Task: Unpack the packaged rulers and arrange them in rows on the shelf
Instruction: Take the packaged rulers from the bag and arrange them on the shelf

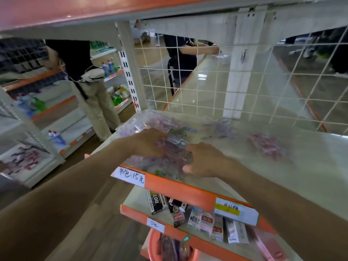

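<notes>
At centre frame, on the shelf (310,166) by its orange front edge, right hand (207,161) pinches the clear ruler packet (169,153) with thumb and curled fingers; left hand (148,142) lies on its far end, grasp lost in blur. Likely light, slick film over stiff rulers: take the film's edge. Long axis seems to run toward upper left, uncertain.

Bare shelf (310,166) lies toward its right front edge; blurred ruler packets (269,147) crowd left and middle, wire grid (207,81) closes the back, upper shelf (169,16) overhead
</notes>
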